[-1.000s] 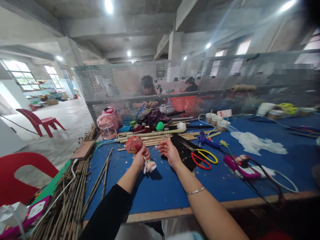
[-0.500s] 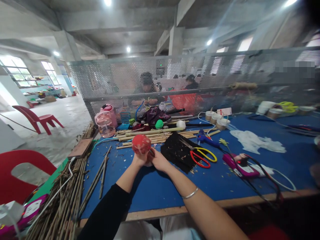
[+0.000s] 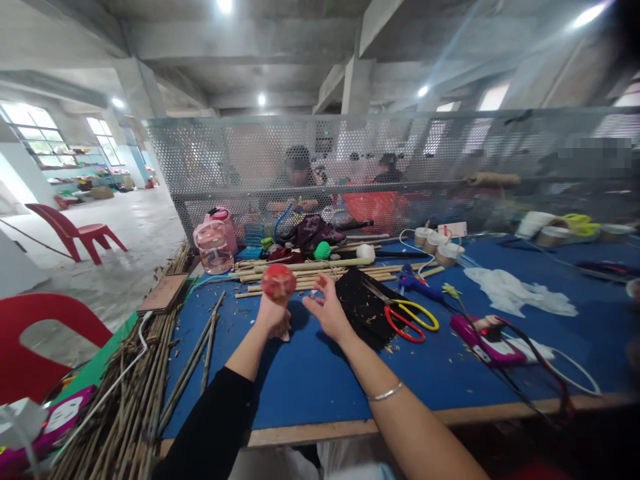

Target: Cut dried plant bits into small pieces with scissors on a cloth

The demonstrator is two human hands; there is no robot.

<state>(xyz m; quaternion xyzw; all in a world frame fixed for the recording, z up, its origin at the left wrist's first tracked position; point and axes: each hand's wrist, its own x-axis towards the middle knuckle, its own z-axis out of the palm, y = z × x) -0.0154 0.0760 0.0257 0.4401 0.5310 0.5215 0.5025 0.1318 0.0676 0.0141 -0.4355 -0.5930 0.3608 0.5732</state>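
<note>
Head view shows me the red ball (image 3: 279,281) atop the left hand (image 3: 273,317), which grips its lower end; the right hand (image 3: 331,315) stands apart, fingers parted. Pale sticks (image 3: 320,268) lie beyond, scissors (image 3: 392,302) on black cloth (image 3: 357,312) rightward.

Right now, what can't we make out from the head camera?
Head view: the underside of the red ball, hidden by the left hand.
Head view: whatever the nearer co-worker is handling, blurred behind the perforated screen.
Head view: the rest of the near red chair, cut off by the left edge.
Head view: marks on the brown flat case, too small to read.
</note>
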